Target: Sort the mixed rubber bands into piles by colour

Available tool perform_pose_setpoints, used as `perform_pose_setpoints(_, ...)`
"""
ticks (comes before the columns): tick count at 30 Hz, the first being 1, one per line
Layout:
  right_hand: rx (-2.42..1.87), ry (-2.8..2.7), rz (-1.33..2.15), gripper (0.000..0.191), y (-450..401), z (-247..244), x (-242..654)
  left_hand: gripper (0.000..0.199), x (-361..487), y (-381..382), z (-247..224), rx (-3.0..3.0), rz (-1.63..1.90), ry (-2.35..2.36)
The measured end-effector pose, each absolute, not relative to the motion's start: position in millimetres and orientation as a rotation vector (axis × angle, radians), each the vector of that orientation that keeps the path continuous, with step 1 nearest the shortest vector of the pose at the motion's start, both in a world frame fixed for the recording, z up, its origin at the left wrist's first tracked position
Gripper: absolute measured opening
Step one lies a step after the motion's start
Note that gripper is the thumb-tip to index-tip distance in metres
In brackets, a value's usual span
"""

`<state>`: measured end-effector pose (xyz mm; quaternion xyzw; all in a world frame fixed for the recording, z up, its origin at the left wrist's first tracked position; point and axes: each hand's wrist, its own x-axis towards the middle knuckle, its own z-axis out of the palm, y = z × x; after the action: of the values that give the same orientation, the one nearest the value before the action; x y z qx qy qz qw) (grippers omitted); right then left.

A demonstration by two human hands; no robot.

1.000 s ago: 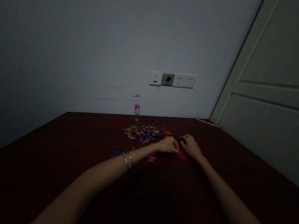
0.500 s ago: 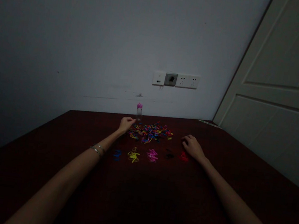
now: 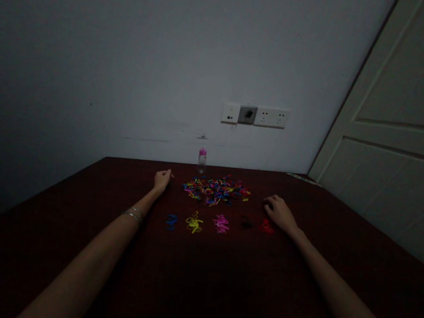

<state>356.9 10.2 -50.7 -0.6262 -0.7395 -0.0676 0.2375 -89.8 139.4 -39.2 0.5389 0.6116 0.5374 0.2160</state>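
Observation:
My left hand [image 3: 162,179] is left of a mixed heap of small coloured rubber bands [image 3: 216,189], apart from it. Its fingers are closed together; whatever may be between them is too small to make out. My right hand [image 3: 280,213] lies on the table right of the heap, fingers loosely apart and holding nothing. In front of the heap, sorted by colour, lie blue rubber bands [image 3: 171,221], yellow rubber bands [image 3: 194,223], pink rubber bands [image 3: 221,224], dark rubber bands [image 3: 246,224] and red rubber bands [image 3: 266,226]. The red ones are nearest my right hand.
A small clear bottle with a pink top [image 3: 202,161] stands behind the heap near the wall. The dark red table [image 3: 195,278] meets the wall at the back, below a row of sockets [image 3: 255,115]. A pale panelled door [image 3: 401,133] is on the right.
My left hand has drawn back to the left, away from the heap and the bottle. My right hand stays in place on the table. The view has shifted slightly.

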Motion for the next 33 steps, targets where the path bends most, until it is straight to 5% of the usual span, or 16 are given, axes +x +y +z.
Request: perform_pose_setpoints(33, -1.564, -2.197, 0.054, 0.034, 35.2, -39.4, 331.3, 0.032, -85.8, 139.5, -42.6, 1.789, 1.269, 1.93)
